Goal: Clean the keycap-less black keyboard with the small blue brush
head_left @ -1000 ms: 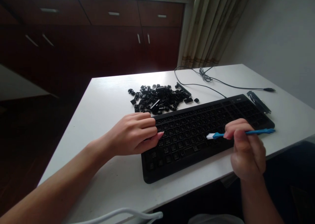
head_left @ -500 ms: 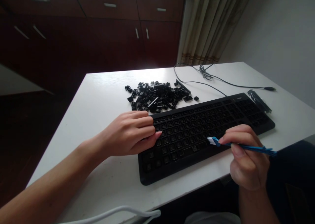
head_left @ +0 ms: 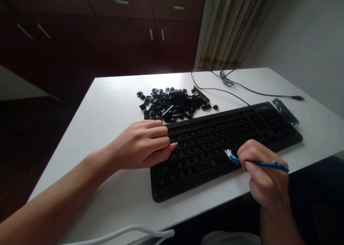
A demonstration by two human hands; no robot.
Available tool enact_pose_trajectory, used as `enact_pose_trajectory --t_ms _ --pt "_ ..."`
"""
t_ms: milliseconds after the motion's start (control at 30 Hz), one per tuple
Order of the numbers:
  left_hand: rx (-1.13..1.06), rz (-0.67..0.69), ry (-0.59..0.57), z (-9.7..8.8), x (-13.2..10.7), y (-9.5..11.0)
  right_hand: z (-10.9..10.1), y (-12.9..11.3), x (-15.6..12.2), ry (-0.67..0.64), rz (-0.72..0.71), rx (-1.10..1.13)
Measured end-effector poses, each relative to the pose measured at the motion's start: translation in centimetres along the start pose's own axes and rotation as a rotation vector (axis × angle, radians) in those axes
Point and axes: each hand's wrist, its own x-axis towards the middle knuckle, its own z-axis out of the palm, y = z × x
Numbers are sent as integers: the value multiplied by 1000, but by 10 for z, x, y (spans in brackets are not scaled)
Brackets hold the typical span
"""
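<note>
A black keyboard (head_left: 185,182) with its keycaps off lies slantwise on the white table, its open key sockets showing. My left hand (head_left: 146,142) grips the keyboard's left end, thumb on the sockets and fingers curled over the far edge. In my right hand (head_left: 264,177) is a small blue brush (head_left: 234,159), pinched between thumb and fingers. Its white bristles touch the lower rows of sockets, just right of the long spacebar slot, and look splayed. Behind the keyboard lies a heap of loose black keycaps (head_left: 177,103).
A black USB cable (head_left: 228,89) loops across the back right of the table (head_left: 107,94). Beside the keyboard's right end lies a dark, shiny strip (head_left: 285,111). A white curved bar (head_left: 134,229) crosses the near left edge. Dark red cabinets (head_left: 120,47) stand beyond.
My right hand has shifted slightly left and tilted the brush; its bristles are now pressed and spread on the sockets. My left hand keeps its place on the keyboard.
</note>
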Motion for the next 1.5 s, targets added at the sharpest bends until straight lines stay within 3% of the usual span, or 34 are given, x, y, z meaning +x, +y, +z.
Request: enact_pose_trajectory --t_ms 67,167,300,533,733,967,1067,1200,1500 --pt "-12 1 -1 1 0 0 1 1 2 53 65 122" --pt "-25 6 -2 1 0 -1 3 5 6 250 92 214" --pt "-22 9 3 0 1 0 9 8 9 355 0 75" --pt "-22 16 7 -1 2 0 19 6 10 493 -31 -109" --pt "-24 5 7 -1 3 0 16 12 11 419 -116 -109" --pt "-25 2 3 0 1 0 8 9 7 253 -40 13" --pt "-12 4 5 0 0 0 5 7 7 186 -19 -60" --pt "-8 1 2 -1 1 1 4 6 8 116 -113 -215" --pt "-13 -9 3 -1 2 1 6 10 11 253 -161 -159"
